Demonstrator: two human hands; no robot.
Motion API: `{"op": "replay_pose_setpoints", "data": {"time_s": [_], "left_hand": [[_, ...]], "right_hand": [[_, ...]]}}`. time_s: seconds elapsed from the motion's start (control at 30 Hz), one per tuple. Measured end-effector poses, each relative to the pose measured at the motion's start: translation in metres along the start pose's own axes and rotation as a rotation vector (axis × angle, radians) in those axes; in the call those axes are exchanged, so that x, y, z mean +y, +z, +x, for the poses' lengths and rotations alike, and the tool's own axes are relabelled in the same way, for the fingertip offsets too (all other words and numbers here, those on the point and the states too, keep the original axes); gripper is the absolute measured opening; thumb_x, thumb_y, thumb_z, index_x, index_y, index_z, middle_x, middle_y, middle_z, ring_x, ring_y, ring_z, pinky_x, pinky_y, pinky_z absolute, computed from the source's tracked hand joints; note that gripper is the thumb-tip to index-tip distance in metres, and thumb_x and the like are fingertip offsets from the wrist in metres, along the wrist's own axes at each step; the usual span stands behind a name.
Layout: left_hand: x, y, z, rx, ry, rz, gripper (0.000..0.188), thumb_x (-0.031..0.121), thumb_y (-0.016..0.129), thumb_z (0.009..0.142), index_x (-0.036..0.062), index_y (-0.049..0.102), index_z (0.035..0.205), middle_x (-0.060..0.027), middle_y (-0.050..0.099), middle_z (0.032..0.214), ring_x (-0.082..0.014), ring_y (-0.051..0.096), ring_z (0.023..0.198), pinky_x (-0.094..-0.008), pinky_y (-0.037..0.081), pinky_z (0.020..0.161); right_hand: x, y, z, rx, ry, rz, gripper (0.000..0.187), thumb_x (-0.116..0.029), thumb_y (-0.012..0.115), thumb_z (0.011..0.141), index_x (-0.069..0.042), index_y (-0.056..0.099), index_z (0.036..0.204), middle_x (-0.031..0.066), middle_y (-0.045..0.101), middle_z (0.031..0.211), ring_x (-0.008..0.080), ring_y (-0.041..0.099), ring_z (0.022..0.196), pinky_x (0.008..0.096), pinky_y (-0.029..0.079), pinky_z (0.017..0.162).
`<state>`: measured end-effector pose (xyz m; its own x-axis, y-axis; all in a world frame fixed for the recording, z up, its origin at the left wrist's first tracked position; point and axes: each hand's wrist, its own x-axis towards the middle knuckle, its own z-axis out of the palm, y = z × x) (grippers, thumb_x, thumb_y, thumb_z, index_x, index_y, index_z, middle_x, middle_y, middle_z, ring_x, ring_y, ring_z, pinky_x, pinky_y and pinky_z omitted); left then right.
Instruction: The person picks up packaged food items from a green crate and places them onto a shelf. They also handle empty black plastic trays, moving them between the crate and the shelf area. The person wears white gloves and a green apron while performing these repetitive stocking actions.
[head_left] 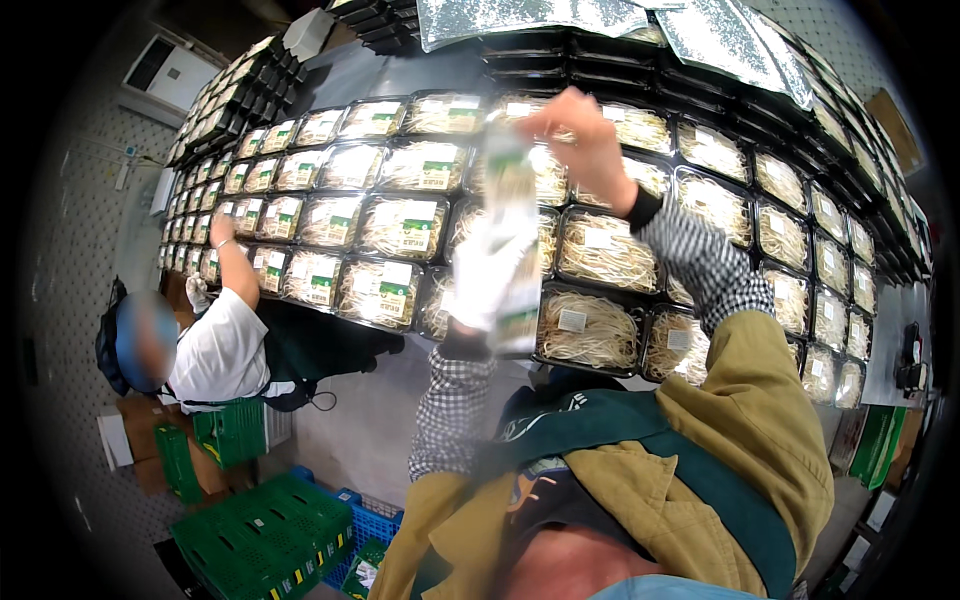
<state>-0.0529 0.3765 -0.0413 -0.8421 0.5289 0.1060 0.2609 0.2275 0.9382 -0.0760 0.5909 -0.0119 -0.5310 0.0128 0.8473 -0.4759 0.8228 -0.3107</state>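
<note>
My left hand (485,275), in a white glove, is closed round a long strip of green and white labels (513,215), smeared by motion, that hangs upright in front of me. Bare and also blurred, my right hand (585,145) has its fingers pinched together at the strip's upper end. Below both hands stand rows of black plastic trays of pale bean sprouts under clear film. Trays to the left, such as one sprout tray (400,228), carry a green and white label. To the right, a sprout tray (588,328) bears only a small white sticker.
A co-worker (215,345) in a white top reaches over the left end of the rows. Stacked trays (620,75) rise along the far side, with silvery sheets (530,20) on top. Green crates (262,535) and a blue crate (375,522) stand on the floor at lower left.
</note>
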Motion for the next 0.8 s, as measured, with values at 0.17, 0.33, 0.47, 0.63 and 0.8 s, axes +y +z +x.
{"op": "replay_pose_setpoints", "data": {"time_s": [0.17, 0.33, 0.47, 0.63, 0.8], "left_hand": [[0.002, -0.015, -0.031, -0.287, -0.491, -0.393, 0.029, 0.008, 0.066, 0.083, -0.0018, 0.060, 0.109, -0.0054, 0.067, 0.091, -0.0079, 0.063, 0.077, -0.0225, 0.052, 0.068], [0.017, -0.035, -0.064, -0.188, -0.383, -0.487, 0.032, 0.005, 0.065, 0.083, -0.0022, 0.056, 0.113, -0.0059, 0.064, 0.098, -0.0095, 0.060, 0.083, -0.0243, 0.050, 0.074], [0.009, -0.044, -0.070, -0.112, -0.506, -0.545, 0.025, 0.008, 0.066, 0.083, -0.0030, 0.061, 0.105, -0.0062, 0.067, 0.090, -0.0102, 0.063, 0.074, -0.0242, 0.052, 0.067], [-0.018, -0.038, -0.060, -0.127, -0.288, -0.339, 0.028, 0.011, 0.067, 0.082, -0.0006, 0.063, 0.107, -0.0053, 0.067, 0.095, -0.0092, 0.061, 0.084, -0.0240, 0.049, 0.075], [0.024, -0.006, -0.044, 0.136, -0.099, -0.501, 0.023, 0.012, 0.064, 0.086, -0.0029, 0.064, 0.104, -0.0065, 0.066, 0.100, -0.0101, 0.059, 0.089, -0.0243, 0.048, 0.077]], "right_hand": [[0.162, 0.032, -0.014, -0.182, 0.716, -0.075, 0.031, -0.039, 0.059, 0.086, -0.011, 0.070, 0.095, 0.0066, 0.069, 0.078, 0.0165, 0.065, 0.069, 0.0315, 0.048, 0.063], [0.195, 0.062, -0.067, -0.511, 0.251, -0.790, 0.039, -0.043, 0.063, 0.078, -0.014, 0.066, 0.103, 0.0058, 0.062, 0.081, 0.0226, 0.052, 0.082, 0.0393, 0.034, 0.073], [0.163, 0.048, -0.055, -0.501, 0.251, -0.782, 0.051, -0.037, 0.064, 0.079, -0.014, 0.053, 0.123, 0.0068, 0.060, 0.101, 0.0227, 0.053, 0.092, 0.0397, 0.038, 0.077], [-0.014, -0.001, -0.030, -0.680, 0.596, 0.919, 0.035, -0.030, 0.057, 0.091, -0.004, 0.060, 0.113, 0.0043, 0.065, 0.099, 0.0133, 0.061, 0.077, 0.0260, 0.051, 0.068], [-0.100, -0.035, -0.048, -0.309, 0.333, 0.415, 0.017, -0.010, 0.071, 0.078, -0.006, 0.068, 0.095, 0.0053, 0.065, 0.078, 0.0117, 0.059, 0.062, 0.0241, 0.048, 0.057]]}}
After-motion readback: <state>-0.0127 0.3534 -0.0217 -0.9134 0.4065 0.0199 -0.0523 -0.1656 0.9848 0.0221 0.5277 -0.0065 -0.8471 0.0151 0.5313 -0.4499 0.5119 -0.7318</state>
